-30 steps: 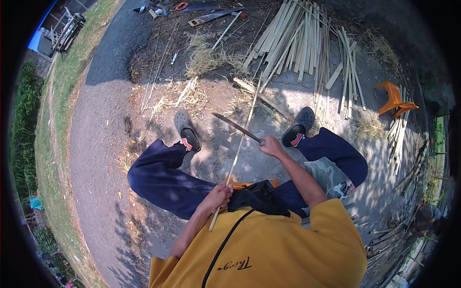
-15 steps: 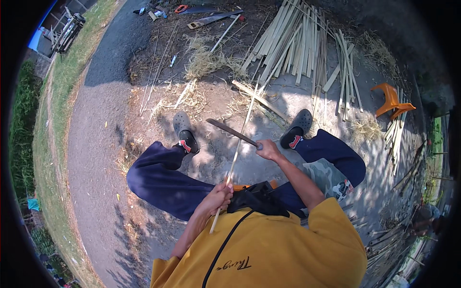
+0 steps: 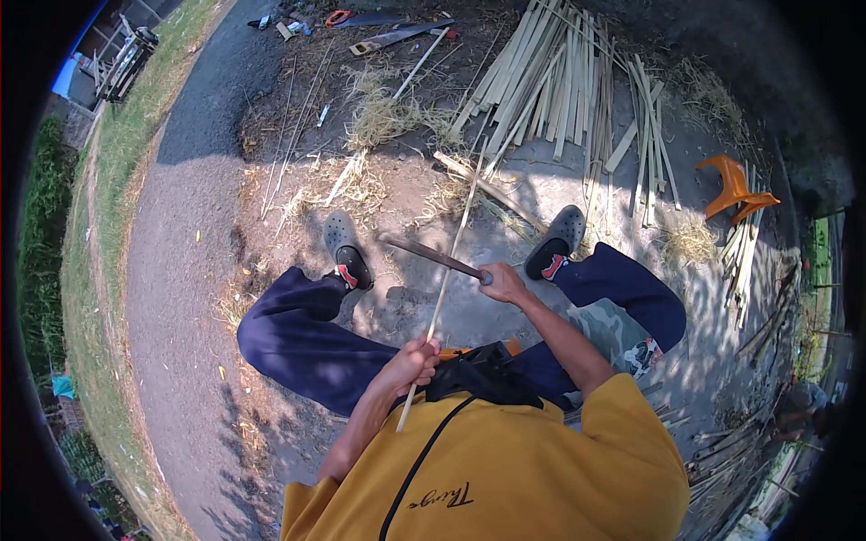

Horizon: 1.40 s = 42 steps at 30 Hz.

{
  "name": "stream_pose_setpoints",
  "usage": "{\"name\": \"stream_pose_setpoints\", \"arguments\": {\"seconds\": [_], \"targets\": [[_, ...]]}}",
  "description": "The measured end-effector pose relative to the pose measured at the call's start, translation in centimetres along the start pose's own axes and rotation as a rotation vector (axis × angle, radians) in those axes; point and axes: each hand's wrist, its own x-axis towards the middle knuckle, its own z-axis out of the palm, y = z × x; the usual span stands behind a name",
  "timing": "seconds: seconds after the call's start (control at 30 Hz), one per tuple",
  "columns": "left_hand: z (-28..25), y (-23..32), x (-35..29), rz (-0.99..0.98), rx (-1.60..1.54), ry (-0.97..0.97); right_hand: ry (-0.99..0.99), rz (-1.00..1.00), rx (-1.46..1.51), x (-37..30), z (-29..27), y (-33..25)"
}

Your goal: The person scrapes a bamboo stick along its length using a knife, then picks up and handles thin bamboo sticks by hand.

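Observation:
My left hand (image 3: pixel 413 362), close to my body, is closed around the lower part of a long, thin pale strip of wood or bamboo (image 3: pixel 455 236). The strip slants up and away from my shirt, and its far end reaches the ground beyond my feet. My right hand (image 3: pixel 502 283) grips the handle of a machete (image 3: pixel 431 252) with a long dark blade. The blade points left and crosses the strip between my two shoes; from this angle it appears to lie against it.
Split strips (image 3: pixel 550 81) lie in a large pile ahead, with curly shavings (image 3: pixel 379 117) left of it. A handsaw (image 3: pixel 401 38) rests at the far side. An orange plastic stool (image 3: pixel 735 191) stands at the right. A paved path (image 3: pixel 180 270) runs along the left.
The machete blade has turned slightly, its tip now lower and nearer to me. The strip's far end has shifted a little left. Both hands keep their grips.

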Motion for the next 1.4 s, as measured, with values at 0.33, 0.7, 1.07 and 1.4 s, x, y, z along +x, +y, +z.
{"name": "stream_pose_setpoints", "arguments": {"seconds": [0.33, 0.7, 1.07, 1.4], "targets": [[-0.2, -3.0, 1.0, -0.097, -0.085, 0.03, 0.022, 0.178, -0.083, 0.3, 0.0, 3.6], [-3.4, -3.9, 6.2, -0.044, 0.161, 0.122, -0.005, 0.203, -0.072, -0.4, 0.1, 3.5], [-2.5, -1.3, 7.3, 0.124, 0.199, 0.201, 0.024, 0.212, -0.058, 0.3, -0.1, 2.7], [-2.6, 5.3, 3.8, 0.456, 0.222, -0.045, 0.128, 0.137, 0.005, 2.3, -2.7, -1.0]]}}
